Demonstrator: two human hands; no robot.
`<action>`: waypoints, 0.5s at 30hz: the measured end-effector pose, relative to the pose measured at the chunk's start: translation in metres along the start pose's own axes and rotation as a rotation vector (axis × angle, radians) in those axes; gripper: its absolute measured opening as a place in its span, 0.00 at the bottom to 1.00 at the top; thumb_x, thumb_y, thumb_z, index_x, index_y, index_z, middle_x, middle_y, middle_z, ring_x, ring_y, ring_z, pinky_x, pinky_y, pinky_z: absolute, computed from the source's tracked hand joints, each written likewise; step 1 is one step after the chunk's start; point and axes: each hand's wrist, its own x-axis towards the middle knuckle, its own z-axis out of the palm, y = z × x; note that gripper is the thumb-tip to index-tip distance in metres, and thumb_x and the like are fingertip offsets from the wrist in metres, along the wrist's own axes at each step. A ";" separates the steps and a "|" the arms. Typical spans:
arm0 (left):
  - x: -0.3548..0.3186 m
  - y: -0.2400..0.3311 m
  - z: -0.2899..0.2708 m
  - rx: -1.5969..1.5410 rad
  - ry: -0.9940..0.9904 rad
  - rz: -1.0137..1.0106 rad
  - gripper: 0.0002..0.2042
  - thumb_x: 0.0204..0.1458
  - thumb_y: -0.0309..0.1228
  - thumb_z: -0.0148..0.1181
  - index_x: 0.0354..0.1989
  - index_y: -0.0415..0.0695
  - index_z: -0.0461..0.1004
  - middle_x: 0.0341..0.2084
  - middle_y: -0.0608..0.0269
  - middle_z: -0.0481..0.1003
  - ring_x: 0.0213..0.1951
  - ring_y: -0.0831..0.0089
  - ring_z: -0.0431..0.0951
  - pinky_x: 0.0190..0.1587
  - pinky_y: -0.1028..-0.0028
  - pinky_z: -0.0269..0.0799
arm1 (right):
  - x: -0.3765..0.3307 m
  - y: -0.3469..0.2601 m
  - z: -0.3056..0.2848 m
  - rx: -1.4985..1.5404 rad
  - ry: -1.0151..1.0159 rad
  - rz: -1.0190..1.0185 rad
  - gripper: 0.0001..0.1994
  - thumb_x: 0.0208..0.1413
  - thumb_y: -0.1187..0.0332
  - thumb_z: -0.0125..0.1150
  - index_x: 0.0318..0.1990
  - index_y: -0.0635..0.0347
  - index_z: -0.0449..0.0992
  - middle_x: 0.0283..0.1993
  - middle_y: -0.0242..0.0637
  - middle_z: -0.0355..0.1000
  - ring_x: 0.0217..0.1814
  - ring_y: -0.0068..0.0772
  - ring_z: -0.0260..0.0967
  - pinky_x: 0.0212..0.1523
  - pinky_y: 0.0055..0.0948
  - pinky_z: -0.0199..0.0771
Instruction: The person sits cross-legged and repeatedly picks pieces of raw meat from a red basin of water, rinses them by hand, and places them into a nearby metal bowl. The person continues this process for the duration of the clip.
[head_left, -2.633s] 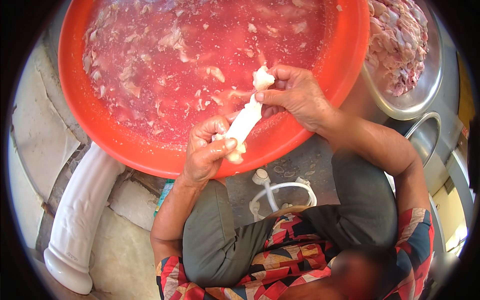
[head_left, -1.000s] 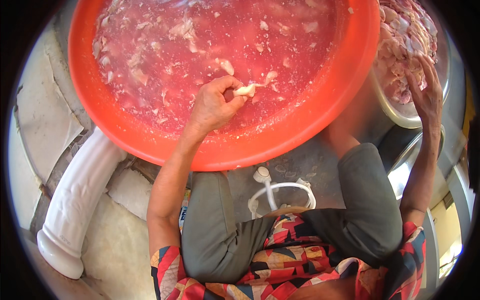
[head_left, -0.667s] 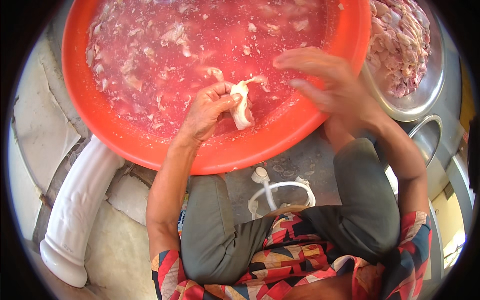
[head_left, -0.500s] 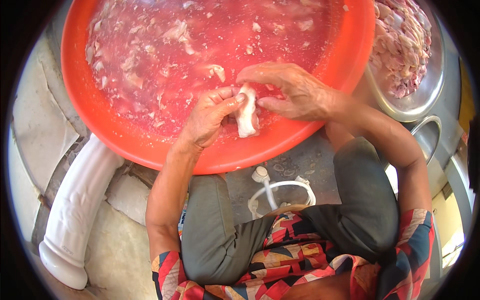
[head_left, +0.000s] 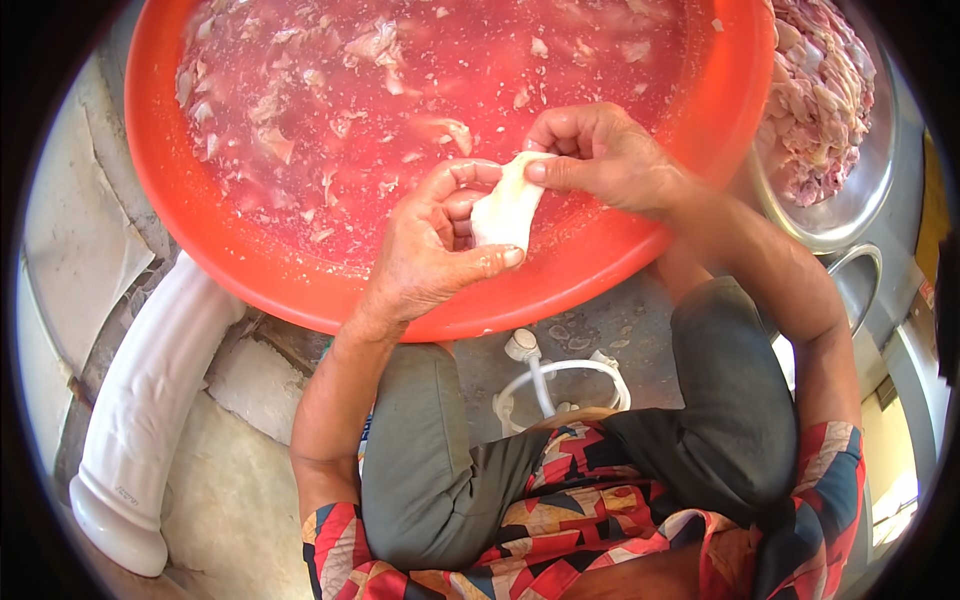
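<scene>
The pale strip of meat is pinched at its lower end by the closed left hand and at its upper end by the thumb and fingers of the right hand. Its long axis is stretched between both hands, lower left to upper right, just above the near rim of the orange basin, which is filled with pink water.

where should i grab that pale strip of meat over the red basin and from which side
Judging by its pose, grip the pale strip at its two ends. It hangs lengthwise between the hands: the right hand pinches the upper end from the right, and the left hand cups the lower end from the left, above the red basin.
</scene>
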 end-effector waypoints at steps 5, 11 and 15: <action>-0.002 -0.007 -0.005 -0.031 0.081 0.113 0.28 0.39 0.15 0.63 0.52 0.39 0.60 0.37 0.58 0.74 0.39 0.76 0.74 0.41 0.78 0.71 | -0.003 -0.008 -0.002 0.024 0.065 0.080 0.05 0.51 0.71 0.56 0.29 0.65 0.72 0.23 0.30 0.69 0.24 0.17 0.64 0.25 0.18 0.63; -0.001 -0.009 -0.003 -0.081 0.066 0.186 0.29 0.40 0.13 0.61 0.53 0.39 0.59 0.42 0.55 0.72 0.44 0.73 0.73 0.43 0.77 0.72 | -0.004 -0.010 -0.002 0.080 0.090 0.100 0.05 0.52 0.73 0.53 0.30 0.66 0.71 0.25 0.34 0.71 0.25 0.18 0.65 0.27 0.19 0.65; -0.001 -0.010 -0.005 -0.115 0.060 0.157 0.31 0.39 0.12 0.60 0.55 0.39 0.58 0.45 0.53 0.71 0.47 0.71 0.72 0.45 0.76 0.71 | -0.003 -0.010 -0.003 0.096 0.074 0.094 0.04 0.51 0.75 0.51 0.31 0.67 0.71 0.27 0.36 0.72 0.25 0.19 0.66 0.27 0.19 0.66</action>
